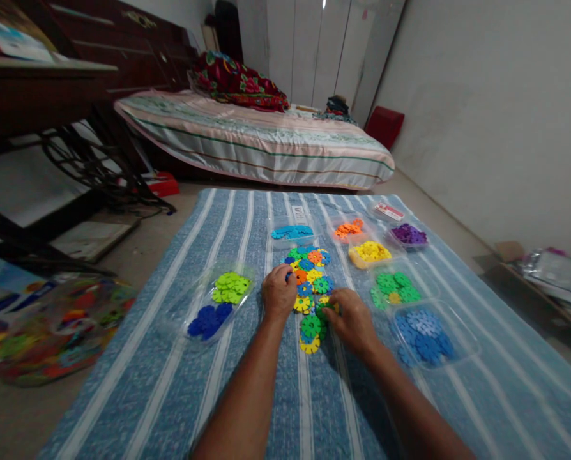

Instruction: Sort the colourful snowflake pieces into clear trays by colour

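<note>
A pile of mixed-colour snowflake pieces (309, 281) lies on the striped blue cloth (247, 383), between and just ahead of both hands. The left hand (278, 294) rests knuckles-up, fingers curled onto the pile's left edge. The right hand (352, 319) pinches green pieces (320, 309) at its lower right.

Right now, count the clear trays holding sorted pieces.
7: light blue, orange, purple, yellow, green, blue pieces, and a green-and-blue tray on the left.
</note>
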A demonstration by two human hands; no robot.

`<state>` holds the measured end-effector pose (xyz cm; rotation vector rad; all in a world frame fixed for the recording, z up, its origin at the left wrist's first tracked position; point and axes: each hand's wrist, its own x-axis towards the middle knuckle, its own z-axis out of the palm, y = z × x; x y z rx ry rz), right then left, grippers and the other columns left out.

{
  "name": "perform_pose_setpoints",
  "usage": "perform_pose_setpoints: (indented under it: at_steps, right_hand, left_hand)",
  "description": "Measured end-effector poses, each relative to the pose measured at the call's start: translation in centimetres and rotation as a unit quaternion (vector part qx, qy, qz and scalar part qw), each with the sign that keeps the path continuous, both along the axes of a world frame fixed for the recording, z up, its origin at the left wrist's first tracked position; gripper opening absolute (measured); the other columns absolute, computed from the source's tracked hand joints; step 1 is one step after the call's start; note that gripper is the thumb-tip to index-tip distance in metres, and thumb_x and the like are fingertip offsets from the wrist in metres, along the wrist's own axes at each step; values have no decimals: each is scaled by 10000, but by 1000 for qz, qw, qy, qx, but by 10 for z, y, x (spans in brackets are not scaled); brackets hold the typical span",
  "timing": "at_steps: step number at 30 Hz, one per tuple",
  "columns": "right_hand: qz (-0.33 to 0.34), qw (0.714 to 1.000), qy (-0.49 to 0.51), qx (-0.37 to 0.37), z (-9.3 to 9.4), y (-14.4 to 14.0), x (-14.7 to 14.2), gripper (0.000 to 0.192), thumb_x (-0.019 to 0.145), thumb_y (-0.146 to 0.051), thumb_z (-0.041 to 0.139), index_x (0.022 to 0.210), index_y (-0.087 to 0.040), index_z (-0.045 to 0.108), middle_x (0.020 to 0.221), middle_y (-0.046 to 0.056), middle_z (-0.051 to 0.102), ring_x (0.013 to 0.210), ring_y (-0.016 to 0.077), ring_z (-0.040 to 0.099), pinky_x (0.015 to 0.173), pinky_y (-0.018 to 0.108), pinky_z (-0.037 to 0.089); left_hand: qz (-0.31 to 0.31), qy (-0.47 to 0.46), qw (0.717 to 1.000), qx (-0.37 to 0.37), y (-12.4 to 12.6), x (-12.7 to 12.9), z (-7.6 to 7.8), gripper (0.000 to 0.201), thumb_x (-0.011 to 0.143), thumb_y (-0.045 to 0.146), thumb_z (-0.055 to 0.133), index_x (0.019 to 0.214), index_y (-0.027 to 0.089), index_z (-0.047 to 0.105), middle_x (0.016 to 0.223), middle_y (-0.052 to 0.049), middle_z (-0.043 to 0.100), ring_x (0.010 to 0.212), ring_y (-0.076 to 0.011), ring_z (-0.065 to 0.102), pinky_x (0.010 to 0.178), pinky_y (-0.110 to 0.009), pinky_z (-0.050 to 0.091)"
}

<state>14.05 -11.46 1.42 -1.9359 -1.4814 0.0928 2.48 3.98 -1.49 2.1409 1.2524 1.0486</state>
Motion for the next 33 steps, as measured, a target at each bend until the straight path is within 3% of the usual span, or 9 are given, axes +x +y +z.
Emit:
perform_pose_setpoints:
  at_steps: [5, 9, 12, 15, 17, 19, 25, 29, 33]
  right_hand:
    - [35, 998, 41, 34, 12, -9, -2, 59, 828, -202, 585, 771, -204, 597, 929, 63, 663, 913, 205, 612, 820, 324, 480]
    - [38, 997, 46, 55, 36, -19, 10, 85, 852, -261, 574, 790, -212, 603, 935, 67, 680, 925, 211, 627, 820, 330, 490]
    - [-3, 997, 9, 76, 56, -26, 38, 135, 856, -323, 572, 783, -216, 611, 903, 71, 690, 890, 220, 638, 813, 338, 493]
    - [-118, 987, -90, 66, 67, -33, 78, 199, 867, -353, 530, 849, -194, 649, 910, 101, 694, 861, 241, 638, 802, 360, 486]
    - [-220, 962, -158, 21, 69, -38, 103, 272, 869, -351, 518, 1001, -167, 667, 1003, 135, 691, 931, 273, 630, 786, 368, 477]
    - [-252, 948, -184, -65, 67, -43, 122, 299, 878, -341, 513, 1071, -176, 670, 1029, 120, 699, 916, 263, 641, 726, 333, 468]
    - [-114, 892, -203, -388, 67, -33, 144, 175, 846, -277, 567, 827, -227, 734, 824, 74, 717, 765, 209, 669, 559, 243, 369]
    - [-70, 859, -206, -464, 69, -15, 147, 157, 759, -325, 682, 799, -187, 746, 801, 106, 715, 744, 237, 680, 549, 253, 393]
    - [-62, 852, -214, -473, 62, -5, 150, 194, 671, -347, 761, 767, -180, 750, 743, 103, 709, 724, 234, 687, 576, 262, 444]
  left_hand:
    - [-1, 1, 1000, 6, 1, 0, -2, 202, 825, 199, 484, 913, 205, 666, 1061, -60, 701, 1030, -197, 637, 964, -325, 485]
    - [4, -1, 1000, 4, 2, 1, -2, 195, 805, 186, 499, 889, 208, 674, 1056, -59, 707, 1019, -200, 643, 964, -325, 489]
    - [9, -7, 1000, 2, 3, 1, -1, 194, 790, 177, 512, 876, 223, 680, 1054, -45, 710, 1021, -198, 645, 966, -326, 492]
    - [7, -9, 1000, 1, 3, 1, -1, 199, 789, 174, 510, 876, 220, 682, 1051, -47, 711, 1021, -198, 646, 966, -327, 494]
    - [8, -8, 1000, 2, 3, 1, -2, 198, 787, 172, 511, 874, 219, 682, 1051, -47, 711, 1019, -198, 646, 969, -328, 492]
    - [9, -6, 1000, 2, 4, 1, -3, 197, 781, 173, 516, 875, 222, 682, 1057, -44, 710, 1022, -198, 645, 975, -330, 489]
    - [9, -3, 1000, 4, 4, 1, -4, 204, 788, 188, 507, 892, 223, 678, 1073, -46, 705, 1034, -199, 639, 980, -329, 481]
    - [9, 1, 1000, 1, 4, 0, -3, 203, 790, 188, 510, 895, 218, 681, 1072, -55, 705, 1026, -208, 642, 975, -338, 486]
    - [9, -4, 1000, 1, 4, 0, -3, 195, 788, 181, 515, 881, 225, 680, 1059, -46, 707, 1026, -200, 643, 975, -331, 487]
